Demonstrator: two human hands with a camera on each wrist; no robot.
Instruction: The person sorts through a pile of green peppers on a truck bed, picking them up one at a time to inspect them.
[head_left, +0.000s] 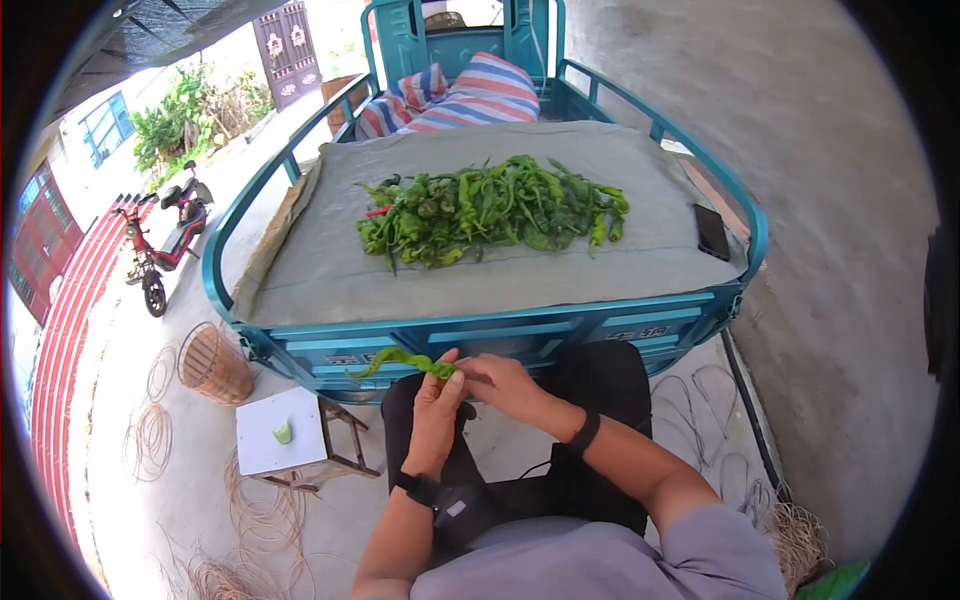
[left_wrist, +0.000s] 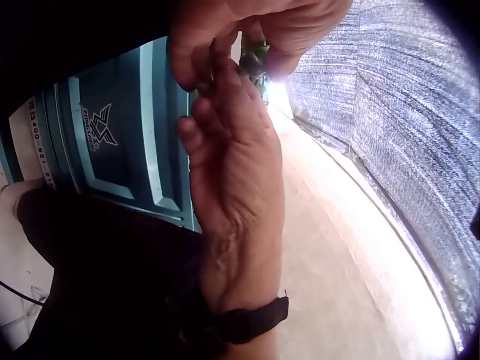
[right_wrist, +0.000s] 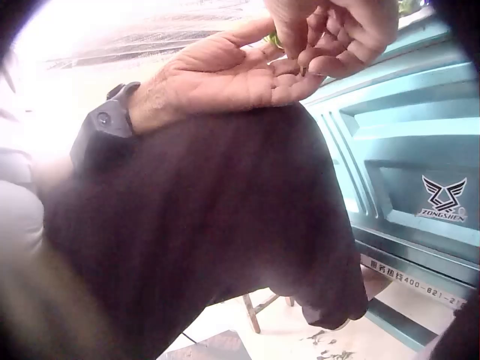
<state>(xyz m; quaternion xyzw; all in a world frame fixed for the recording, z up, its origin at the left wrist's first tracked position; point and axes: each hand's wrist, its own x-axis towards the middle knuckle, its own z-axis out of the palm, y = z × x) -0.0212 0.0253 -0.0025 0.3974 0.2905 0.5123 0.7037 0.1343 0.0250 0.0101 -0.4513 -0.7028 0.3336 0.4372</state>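
A long, curled green pepper [head_left: 398, 357] lies in my left hand [head_left: 436, 415], which grips its thick end between thumb and fingers. My right hand [head_left: 512, 388] meets the left at that end, its thumb and fingertips pinched together at the stem. In the right wrist view a bit of green pepper [right_wrist: 274, 39] shows beside the left thumb, and the right hand [right_wrist: 341, 34] covers most of the rest. A heap of green peppers [head_left: 480, 215] is spread on the grey cloth [head_left: 330, 290] ahead of both hands, with a red one among them.
The cloth covers the bed of a teal cargo tricycle [head_left: 440, 335]. A phone [head_left: 711, 232] lies at its right side, striped sacks [head_left: 480, 90] behind. To the left stand a small stool [head_left: 275, 440] with a green piece on it, and a wicker basket [head_left: 215, 365].
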